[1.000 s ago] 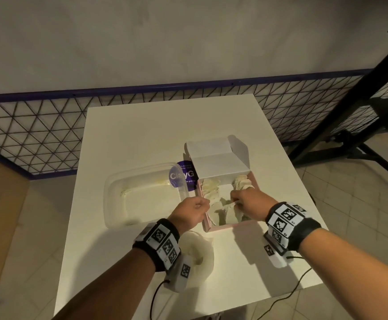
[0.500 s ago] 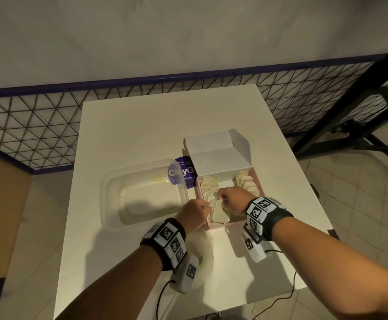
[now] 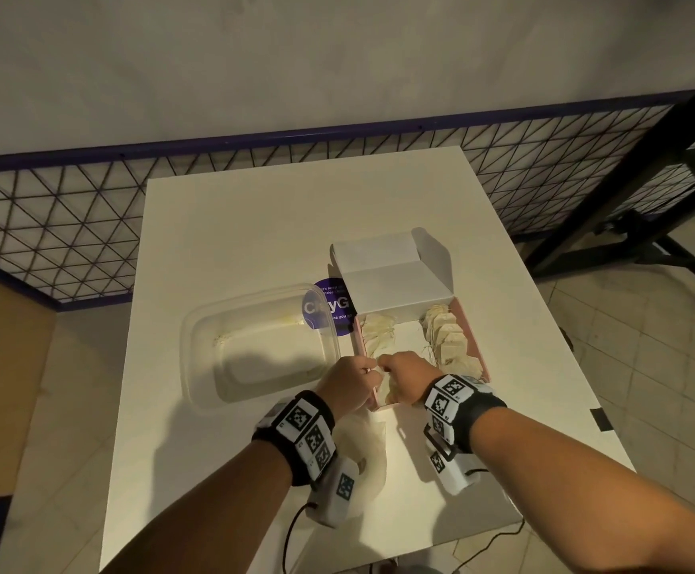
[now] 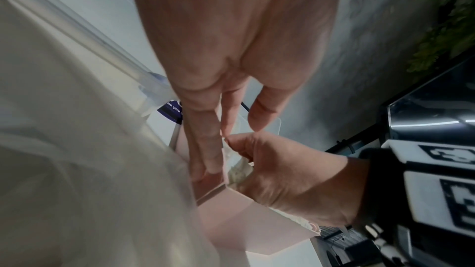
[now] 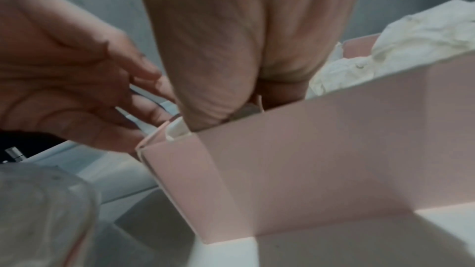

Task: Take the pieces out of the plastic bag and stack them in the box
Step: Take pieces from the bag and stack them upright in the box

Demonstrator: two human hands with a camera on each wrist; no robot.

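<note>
Two hands meet at the near left corner of an open pink box (image 3: 472, 337) on a white tabletop (image 3: 254, 225). The left hand (image 3: 348, 385) rests against the outside of the box's left wall, its fingers (image 4: 205, 139) straight and together along the cardboard, thumb apart above the rim. The right hand (image 3: 406, 377) reaches down inside the same corner, its fingers curled under and hidden from the head camera; whether they pinch one of the pale pieces (image 3: 447, 333) cannot be told, though the right wrist view shows a pale piece edge just beside its knuckles, inside the wall. Pieces stand in a row along the box's right wall and lie in a looser cluster at its far left; the white lid stands open at the back. The crumpled plastic bag (image 3: 368, 445) lies on the tabletop under the left wrist, just in front of the box. A clear plastic tub (image 3: 254, 350) sits left of the box, over a purple round label (image 3: 329, 308).
</note>
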